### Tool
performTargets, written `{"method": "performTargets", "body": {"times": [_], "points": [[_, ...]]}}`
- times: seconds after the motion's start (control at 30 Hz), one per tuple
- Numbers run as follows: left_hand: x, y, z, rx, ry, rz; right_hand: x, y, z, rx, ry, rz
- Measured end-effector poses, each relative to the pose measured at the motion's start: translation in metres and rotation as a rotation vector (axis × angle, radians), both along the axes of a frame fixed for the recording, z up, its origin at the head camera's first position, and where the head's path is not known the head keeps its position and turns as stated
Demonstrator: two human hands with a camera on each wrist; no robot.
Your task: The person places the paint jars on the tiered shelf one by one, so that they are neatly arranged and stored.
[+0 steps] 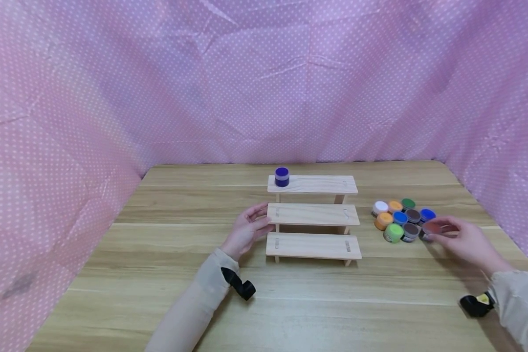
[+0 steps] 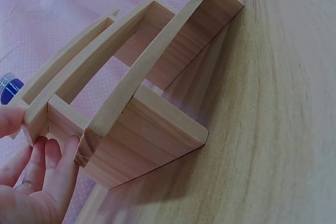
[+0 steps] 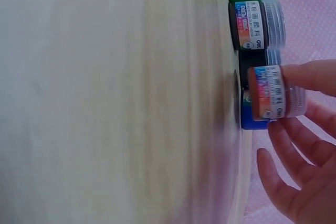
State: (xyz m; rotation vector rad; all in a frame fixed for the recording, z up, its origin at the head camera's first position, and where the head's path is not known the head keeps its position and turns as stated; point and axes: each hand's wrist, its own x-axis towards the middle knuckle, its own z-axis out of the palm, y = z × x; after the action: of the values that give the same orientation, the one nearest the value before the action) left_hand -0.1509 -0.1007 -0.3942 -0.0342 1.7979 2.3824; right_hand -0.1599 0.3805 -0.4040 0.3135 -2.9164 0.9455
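My right hand (image 1: 471, 243) pinches a reddish-brown paint jar (image 3: 269, 93) between thumb and fingers, at the right edge of a cluster of paint jars. In the right wrist view its base looks slightly off the table. A three-step wooden display stand (image 1: 313, 214) stands mid-table. My left hand (image 1: 245, 230) grips the left end of its middle step, with the thumb on top and fingers below, as the left wrist view (image 2: 39, 174) shows. A purple-blue paint jar (image 1: 282, 177) sits at the left end of the top step.
Beside the held jar are a blue jar (image 1: 428, 215) and a dark brown jar (image 1: 410, 232). A light green jar (image 1: 393, 233), orange jars (image 1: 384, 221) and a white-lidded jar (image 1: 380, 209) are grouped there too. Pink dotted cloth (image 1: 308, 88) hangs behind the wooden table (image 1: 127, 254).
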Motion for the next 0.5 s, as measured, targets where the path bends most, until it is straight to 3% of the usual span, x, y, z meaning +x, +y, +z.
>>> {"method": "performTargets", "body": {"times": [0.5], "points": [[-0.001, 0.000, 0.003, -0.007, -0.007, 0.010, 0.006, 0.002, 0.016, -0.180, 0.174, -0.075]]}}
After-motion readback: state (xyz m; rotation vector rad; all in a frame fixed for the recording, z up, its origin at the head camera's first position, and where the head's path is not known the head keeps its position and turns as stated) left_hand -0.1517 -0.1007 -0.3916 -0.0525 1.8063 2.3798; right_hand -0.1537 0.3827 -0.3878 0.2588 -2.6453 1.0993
